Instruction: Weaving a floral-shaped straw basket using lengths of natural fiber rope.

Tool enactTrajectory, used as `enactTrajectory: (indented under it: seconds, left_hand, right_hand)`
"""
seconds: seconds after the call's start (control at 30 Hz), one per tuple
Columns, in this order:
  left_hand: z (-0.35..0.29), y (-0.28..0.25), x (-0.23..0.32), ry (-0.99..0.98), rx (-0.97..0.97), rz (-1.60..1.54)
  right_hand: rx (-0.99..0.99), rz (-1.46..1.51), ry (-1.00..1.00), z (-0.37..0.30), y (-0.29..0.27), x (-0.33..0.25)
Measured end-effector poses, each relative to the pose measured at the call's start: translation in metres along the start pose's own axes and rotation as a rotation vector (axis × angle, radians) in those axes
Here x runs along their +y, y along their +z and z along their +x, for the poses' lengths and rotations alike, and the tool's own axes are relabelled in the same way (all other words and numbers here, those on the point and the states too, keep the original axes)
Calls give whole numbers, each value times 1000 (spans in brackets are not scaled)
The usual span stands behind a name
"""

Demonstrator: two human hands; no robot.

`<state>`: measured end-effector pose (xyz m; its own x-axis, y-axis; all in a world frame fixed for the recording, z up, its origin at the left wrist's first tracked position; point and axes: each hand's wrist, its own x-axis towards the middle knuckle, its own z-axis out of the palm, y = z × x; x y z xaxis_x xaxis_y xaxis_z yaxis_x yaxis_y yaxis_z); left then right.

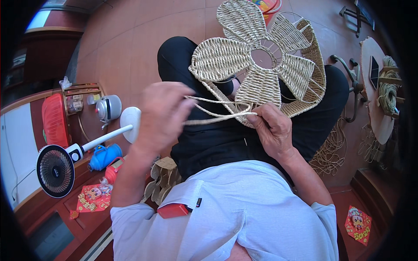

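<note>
Far left of the woven flower piece (pixel 261 65), against the wooden cabinet (pixel 26 130): a red plastic basket (pixel 55 120) standing on edge, and below it a small black-and-white fan (pixel 55 170) on a white stalk with a round white base. Nearer the flower piece, a little metal kettle (pixel 108 108), a blue jug (pixel 104 156) lying on the wooden ledge, and a red paper decoration (pixel 92 198) flat beside it. Closer still, left hand (pixel 162 115) raised and blurred, fingers curled shut around the twisted straw cord (pixel 213 114), cord drawn out sideways from the lower edge of the flower piece. Flower piece itself resting on the lap over black trousers (pixel 217 139), petals of pale woven straw around an open round centre, bare wire frame showing at its right rim. Directly beneath it, right hand (pixel 272 128) pinching the same cord between thumb and fingertips, right where the cord meets the weave. To the right of the flower piece, loose loops of cord (pixel 333 150) on the tiled floor, and a coil of cord (pixel 387 93) on a round board.
</note>
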<state>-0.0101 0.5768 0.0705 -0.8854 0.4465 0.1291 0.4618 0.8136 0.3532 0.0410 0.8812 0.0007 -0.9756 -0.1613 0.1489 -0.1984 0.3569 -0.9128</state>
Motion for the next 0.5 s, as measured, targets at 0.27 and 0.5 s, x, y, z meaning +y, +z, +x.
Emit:
enactTrajectory:
  seconds: [0.27,0.5]
  left_hand:
    - [23,30,23,31,-297,49]
    - [-2,-55,-141,-266,56,-167]
  right_hand:
    - [5,-18,-13,1,-2,1]
    - [12,-10,-32,0,-2,2]
